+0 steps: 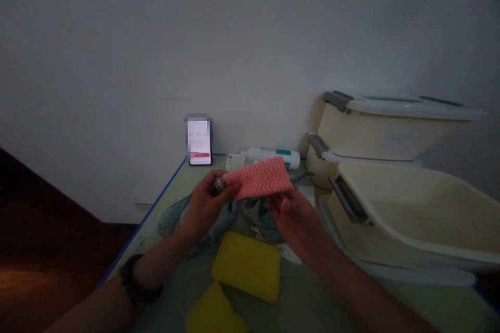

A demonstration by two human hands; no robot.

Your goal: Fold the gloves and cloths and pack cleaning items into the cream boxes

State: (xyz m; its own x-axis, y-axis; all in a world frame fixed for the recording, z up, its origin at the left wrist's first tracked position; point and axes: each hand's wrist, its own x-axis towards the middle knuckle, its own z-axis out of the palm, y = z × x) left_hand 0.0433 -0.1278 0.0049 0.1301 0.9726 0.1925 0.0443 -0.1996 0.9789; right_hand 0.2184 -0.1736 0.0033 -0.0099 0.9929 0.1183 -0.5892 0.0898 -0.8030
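A pink textured cloth (260, 179), folded into a flat oblong, is held up above the table. My left hand (209, 200) grips its left end, thumb on top, where a black-and-white checked edge shows. At the lower right corner, my right hand (295, 216) is closed on the cloth, its fingers partly hidden beneath. Under my hands lie crumpled grey-blue cloths (222, 223). Nearer to me are a yellow sponge-like block (248, 266) and a second yellow piece (214, 312), cut off by the bottom of the view.
A lit phone (200, 140) stands against the wall at the table's back left corner. White bottles (289, 158) lie behind the cloth. On the right are stacked cream bins with lids (375, 132) and an open cream bin (414, 208). The table's blue edge (156, 200) runs along the left.
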